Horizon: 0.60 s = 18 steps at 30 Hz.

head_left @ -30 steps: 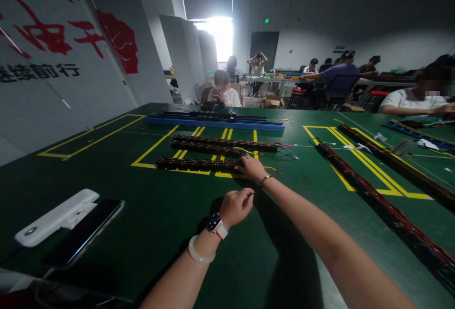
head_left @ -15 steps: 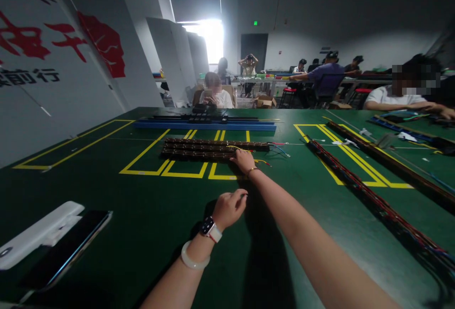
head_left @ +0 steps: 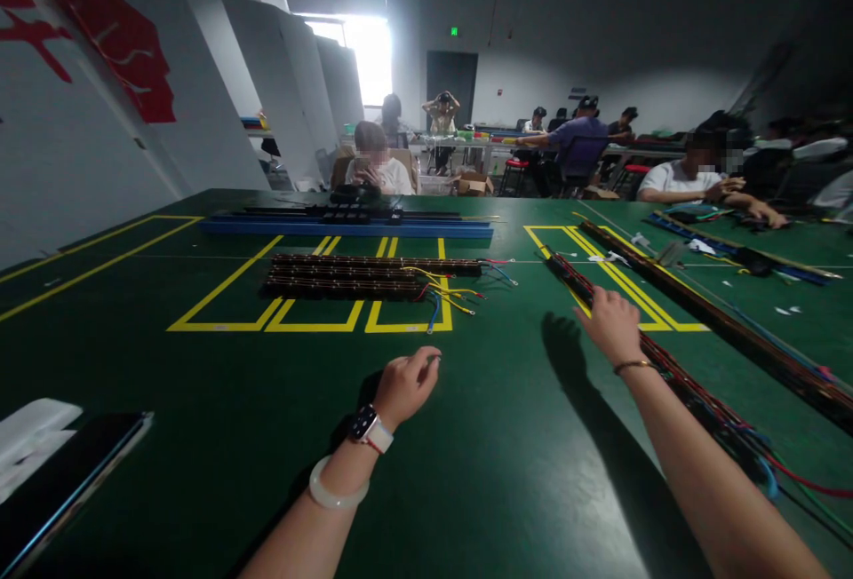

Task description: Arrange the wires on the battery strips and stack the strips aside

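My left hand (head_left: pixel 408 384) hovers above the green table with its fingers curled in; anything inside them is too small or hidden to name. Beyond it, several dark wire bundles (head_left: pixel 346 275) lie side by side, with yellow, blue and red leads (head_left: pixel 453 293) ending in ring terminals on their right. My right hand (head_left: pixel 611 326) is over a long wire harness (head_left: pixel 680 370) of red, blue and dark wires. Its fingers look apart, and its shadow falls to the left on the table. Whether the fingertips touch the harness I cannot tell.
Yellow tape outlines (head_left: pixel 219 327) mark the green table (head_left: pixel 493 437). A blue channel (head_left: pixel 346 229) lies along the far edge. Another long dark bundle (head_left: pixel 733 321) runs at the right. A phone (head_left: pixel 73 481) and a white case (head_left: pixel 36 424) sit at the left. People sit beyond.
My right hand has left the bundles in the middle and moved right, over the long harness. Leads now show where it was. My left hand keeps its curled pose; the view has turned right.
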Each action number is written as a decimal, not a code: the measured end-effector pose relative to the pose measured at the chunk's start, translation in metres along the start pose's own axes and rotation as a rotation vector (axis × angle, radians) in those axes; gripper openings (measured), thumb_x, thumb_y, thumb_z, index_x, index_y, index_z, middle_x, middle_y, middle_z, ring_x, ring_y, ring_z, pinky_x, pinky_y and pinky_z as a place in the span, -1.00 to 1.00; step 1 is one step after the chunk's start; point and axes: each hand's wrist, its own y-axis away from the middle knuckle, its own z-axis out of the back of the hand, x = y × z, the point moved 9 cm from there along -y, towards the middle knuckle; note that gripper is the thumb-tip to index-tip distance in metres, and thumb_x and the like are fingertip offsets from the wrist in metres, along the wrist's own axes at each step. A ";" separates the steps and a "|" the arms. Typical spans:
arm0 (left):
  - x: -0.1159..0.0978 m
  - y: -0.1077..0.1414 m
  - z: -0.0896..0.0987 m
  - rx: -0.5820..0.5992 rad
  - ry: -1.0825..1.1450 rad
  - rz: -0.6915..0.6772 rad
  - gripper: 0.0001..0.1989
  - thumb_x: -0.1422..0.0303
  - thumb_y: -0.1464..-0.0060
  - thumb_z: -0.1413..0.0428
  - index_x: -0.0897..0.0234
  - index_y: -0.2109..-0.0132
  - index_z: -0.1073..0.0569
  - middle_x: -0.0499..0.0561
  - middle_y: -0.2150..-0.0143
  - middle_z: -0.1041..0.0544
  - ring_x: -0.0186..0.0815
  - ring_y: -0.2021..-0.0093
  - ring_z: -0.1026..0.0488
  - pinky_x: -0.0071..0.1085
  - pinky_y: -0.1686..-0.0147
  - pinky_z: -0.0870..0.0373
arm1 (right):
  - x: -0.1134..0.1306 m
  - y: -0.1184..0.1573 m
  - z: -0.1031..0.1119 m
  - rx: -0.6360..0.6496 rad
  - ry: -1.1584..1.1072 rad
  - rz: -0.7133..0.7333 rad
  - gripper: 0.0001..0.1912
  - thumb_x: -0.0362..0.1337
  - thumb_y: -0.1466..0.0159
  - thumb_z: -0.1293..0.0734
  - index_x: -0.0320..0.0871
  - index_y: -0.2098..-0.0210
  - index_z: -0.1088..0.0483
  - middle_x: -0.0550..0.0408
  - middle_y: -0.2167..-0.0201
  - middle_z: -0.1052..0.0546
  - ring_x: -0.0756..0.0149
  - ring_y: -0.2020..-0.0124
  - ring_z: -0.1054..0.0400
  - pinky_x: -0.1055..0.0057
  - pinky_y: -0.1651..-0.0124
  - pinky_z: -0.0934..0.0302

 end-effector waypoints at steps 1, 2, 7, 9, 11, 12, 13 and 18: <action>0.000 0.000 0.000 0.002 0.004 0.002 -0.81 0.35 -0.22 0.07 0.26 0.11 -0.39 -0.16 0.59 -0.38 -0.47 0.60 -0.32 -0.53 0.53 -0.19 | -0.034 0.012 -0.003 0.024 0.063 -0.087 -0.42 0.01 -0.26 -0.17 -0.40 -0.01 -0.27 -0.35 0.17 -0.42 -0.10 0.13 -0.32 0.11 0.13 -0.13; 0.000 0.000 -0.001 0.007 0.009 0.002 -0.81 0.36 -0.22 0.07 0.26 0.11 -0.39 -0.17 0.59 -0.38 -0.47 0.60 -0.32 -0.53 0.53 -0.19 | -0.063 0.024 -0.009 0.062 0.115 -0.168 -0.41 0.05 -0.24 -0.18 -0.42 0.06 -0.32 -0.38 0.21 -0.43 -0.12 0.15 -0.34 0.09 0.16 -0.14; 0.001 0.000 -0.003 0.025 0.000 0.010 -0.81 0.35 -0.21 0.05 0.26 0.12 -0.40 -0.18 0.60 -0.35 -0.46 0.60 -0.31 -0.53 0.53 -0.17 | -0.121 0.061 -0.043 0.229 0.137 -0.217 -0.43 0.12 -0.22 -0.16 -0.31 0.24 -0.44 -0.29 0.26 -0.47 -0.10 0.25 -0.40 0.12 0.27 -0.20; 0.003 0.001 -0.001 0.021 -0.005 0.024 -0.81 0.35 -0.20 0.05 0.26 0.11 -0.40 -0.17 0.59 -0.35 -0.46 0.60 -0.32 -0.53 0.53 -0.17 | -0.126 0.062 -0.052 0.239 0.089 -0.228 -0.44 0.10 -0.24 -0.14 -0.29 0.24 -0.44 -0.27 0.27 -0.48 -0.07 0.25 -0.40 0.16 0.29 -0.22; 0.005 0.001 0.000 0.017 -0.002 0.038 -0.81 0.35 -0.21 0.06 0.26 0.11 -0.40 -0.17 0.59 -0.37 -0.46 0.59 -0.32 -0.53 0.52 -0.19 | -0.131 0.059 -0.058 0.229 0.034 -0.271 -0.44 0.09 -0.26 -0.12 -0.30 0.23 -0.44 -0.27 0.27 -0.49 -0.04 0.25 -0.41 0.19 0.31 -0.23; 0.006 0.001 0.001 0.015 0.001 0.042 -0.81 0.35 -0.21 0.06 0.26 0.11 -0.40 -0.17 0.59 -0.37 -0.46 0.59 -0.33 -0.53 0.52 -0.20 | -0.133 0.058 -0.060 0.224 0.006 -0.287 -0.45 0.08 -0.26 -0.11 -0.29 0.22 -0.44 -0.27 0.27 -0.49 -0.03 0.25 -0.41 0.21 0.32 -0.23; 0.006 0.001 0.001 0.014 0.004 0.044 -0.80 0.35 -0.21 0.06 0.26 0.10 -0.40 -0.16 0.58 -0.38 -0.46 0.58 -0.34 -0.53 0.51 -0.21 | -0.134 0.056 -0.061 0.221 -0.017 -0.297 -0.45 0.08 -0.26 -0.11 -0.29 0.20 -0.44 -0.26 0.28 -0.49 -0.03 0.26 -0.41 0.21 0.34 -0.24; 0.003 0.001 -0.002 0.025 0.008 0.023 -0.79 0.33 -0.22 0.08 0.26 0.11 -0.41 -0.14 0.57 -0.41 -0.46 0.58 -0.35 -0.54 0.52 -0.23 | -0.136 0.053 -0.066 0.233 -0.055 -0.307 -0.43 0.07 -0.26 -0.08 -0.29 0.17 -0.44 -0.29 0.27 -0.50 -0.08 0.27 -0.41 0.16 0.35 -0.25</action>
